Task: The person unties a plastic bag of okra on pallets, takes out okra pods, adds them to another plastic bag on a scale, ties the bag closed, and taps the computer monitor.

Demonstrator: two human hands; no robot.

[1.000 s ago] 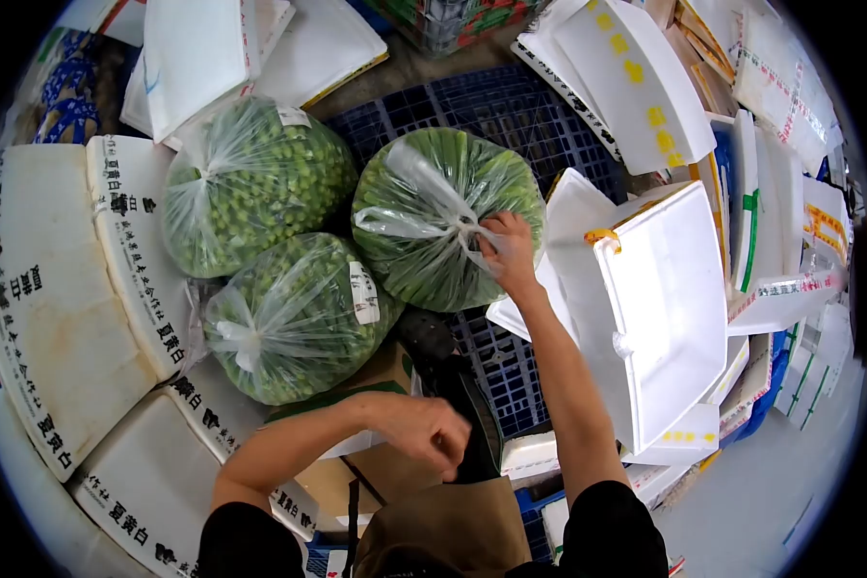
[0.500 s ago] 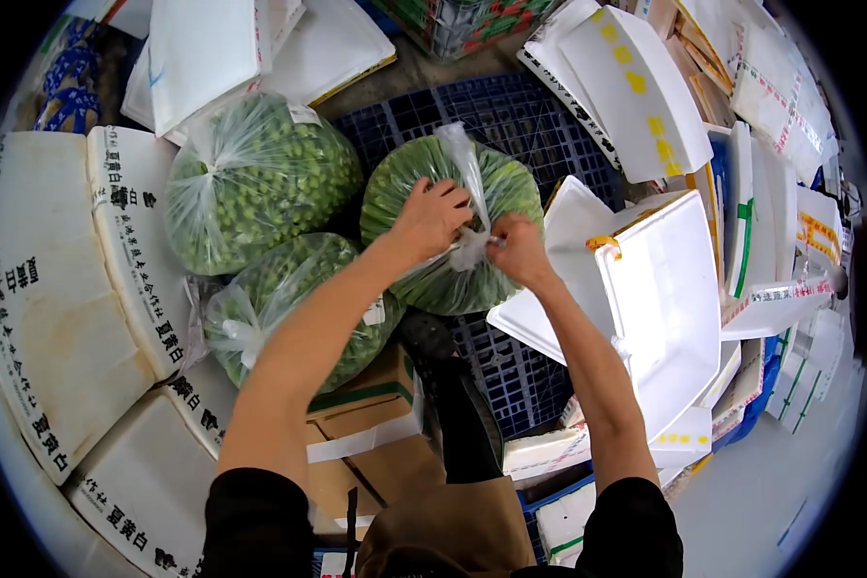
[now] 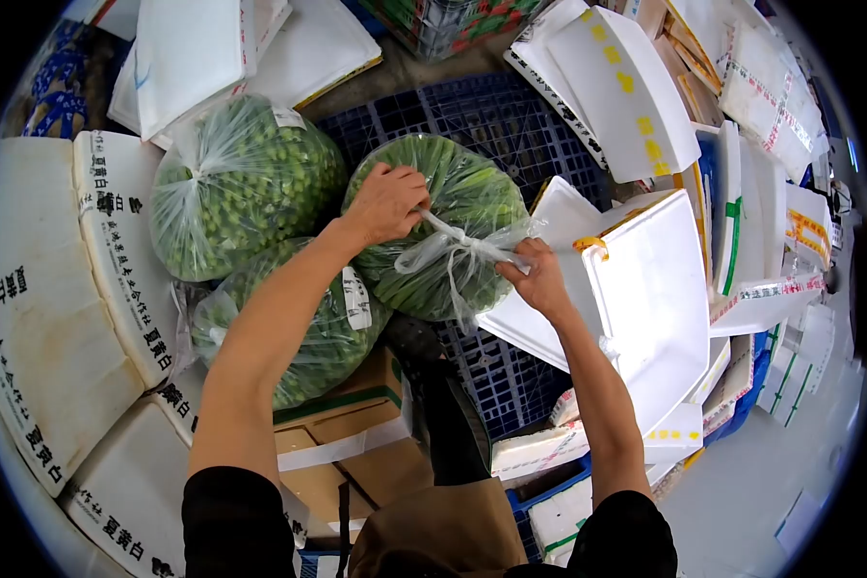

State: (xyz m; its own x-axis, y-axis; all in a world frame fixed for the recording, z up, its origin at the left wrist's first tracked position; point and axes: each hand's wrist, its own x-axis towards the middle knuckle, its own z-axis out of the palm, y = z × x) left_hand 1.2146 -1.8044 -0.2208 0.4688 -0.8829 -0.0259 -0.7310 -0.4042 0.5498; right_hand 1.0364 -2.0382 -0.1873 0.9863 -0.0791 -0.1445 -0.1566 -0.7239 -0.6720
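Observation:
A clear plastic bag of long green vegetables (image 3: 405, 275) stands on the dark blue pallet, its top gathered in a knot at the centre. My left hand (image 3: 387, 204) pinches one twisted end of the bag's top, on the knot's left. On the other side my right hand (image 3: 538, 275) grips the other end, and the plastic between the two is pulled taut. Two more filled bags lie to the left: a tied upper bag (image 3: 260, 193) and a lower bag (image 3: 308, 332) with a white label, partly behind my left forearm.
White foam boxes (image 3: 48, 279) with black print line the left side. An open foam box (image 3: 650, 308) and stacked foam lids are on the right. The blue pallet (image 3: 501, 376) lies beneath; a cardboard box (image 3: 356, 462) is near my legs. A crate (image 3: 443, 24) stands at the top.
My left hand came up from near my body to the bag's top. Both hands have since moved apart, stretching the ends sideways across a knot that now shows.

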